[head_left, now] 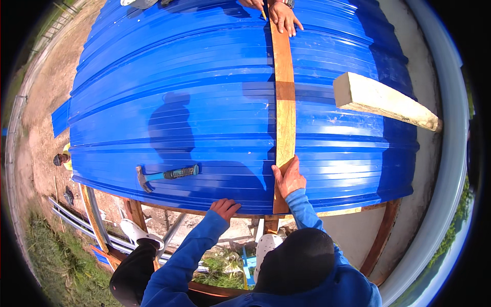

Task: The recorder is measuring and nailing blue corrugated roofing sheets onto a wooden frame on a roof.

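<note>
Glossy, seemingly metal roofing sheet and matt wooden board

The upper edge is cutting off a co-worker; blue roofing is hiding most of another person; a yellow stick, perhaps a pencil, is appearing too small.

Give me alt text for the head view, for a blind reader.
A person's right hand lies on a wooden board across blue ribbed roofing; the left hand rests at the roofing's near edge. At the board's far end are a co-worker's hands, one holding a yellow pencil. A hammer lies to the left.
</note>
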The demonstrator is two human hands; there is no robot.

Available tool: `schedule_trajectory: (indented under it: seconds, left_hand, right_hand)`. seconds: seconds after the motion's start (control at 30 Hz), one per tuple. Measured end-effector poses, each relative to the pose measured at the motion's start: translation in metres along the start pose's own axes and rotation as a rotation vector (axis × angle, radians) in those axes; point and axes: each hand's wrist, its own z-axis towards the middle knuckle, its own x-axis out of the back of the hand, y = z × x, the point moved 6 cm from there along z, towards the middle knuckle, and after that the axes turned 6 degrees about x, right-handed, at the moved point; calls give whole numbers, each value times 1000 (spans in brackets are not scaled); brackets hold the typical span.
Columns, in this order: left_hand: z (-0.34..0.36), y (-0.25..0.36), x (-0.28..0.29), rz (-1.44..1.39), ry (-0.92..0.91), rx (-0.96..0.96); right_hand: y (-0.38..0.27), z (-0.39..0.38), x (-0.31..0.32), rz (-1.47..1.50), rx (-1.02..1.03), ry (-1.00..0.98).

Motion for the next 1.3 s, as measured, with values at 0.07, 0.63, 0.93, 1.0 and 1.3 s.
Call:
schedule_trajectory:
  seconds: [0.07, 0.63, 0.93, 1.0, 1.3]
  left_hand:
    - [2, 5, 0, -4, 0, -7]
    - [9, 4, 2, -31, -16, -2]
    - [9, 1, 0, -36, -26, 4]
    - [8, 2, 2, -45, -66, 15]
    - [96, -6, 35, -196, -85, 98]
  right_hand:
    - [4, 1, 4, -15, 6, 14]
    - [-1, 3, 10, -47, -61, -42]
    - [0, 5, 11, -60, -82, -93]
    - [-1, 3, 13, -41, -79, -86]
    - [0, 4, 11, -7, -56, -41]
